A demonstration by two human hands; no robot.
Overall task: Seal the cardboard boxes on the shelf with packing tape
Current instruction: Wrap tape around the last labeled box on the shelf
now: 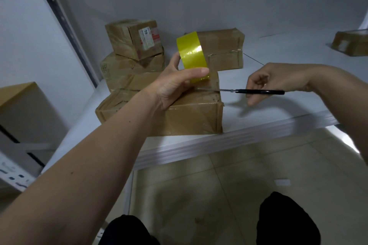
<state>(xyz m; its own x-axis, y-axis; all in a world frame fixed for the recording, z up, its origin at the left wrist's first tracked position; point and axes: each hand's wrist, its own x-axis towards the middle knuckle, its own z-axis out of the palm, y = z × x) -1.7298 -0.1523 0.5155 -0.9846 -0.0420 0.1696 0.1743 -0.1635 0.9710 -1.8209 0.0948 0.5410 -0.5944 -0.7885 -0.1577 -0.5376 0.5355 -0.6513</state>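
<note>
Left grip (175,83) curled round the yellow tape roll (192,55), thumb across the lower front of the roll, fingers behind it, roll held upright just above the front box (163,113). Right grip (264,83) pinching the black handles of the scissors (249,91), blades pointing left and lying level with the top right edge of the front box, tips close beside the left grip's palm. Strip of tape running from the roll down to the box top, just where the blades reach. Front box near the shelf's front lip (229,141), its right face flush with open white shelf (278,77) to the right, plenty of free room there for the right arm. Behind the front box, a stacked pile: a labelled small box (135,40) on top of a wider box (131,65), close to the metal upright (65,22) on the left. Long box (225,49) behind the roll, near the back wall. Another box (350,44) far right, well apart from the rest. Large carton (25,113) at the left, off the shelf. Tiled floor (209,185) below the lip, dark-clad knees (286,221) at the bottom edge.
</note>
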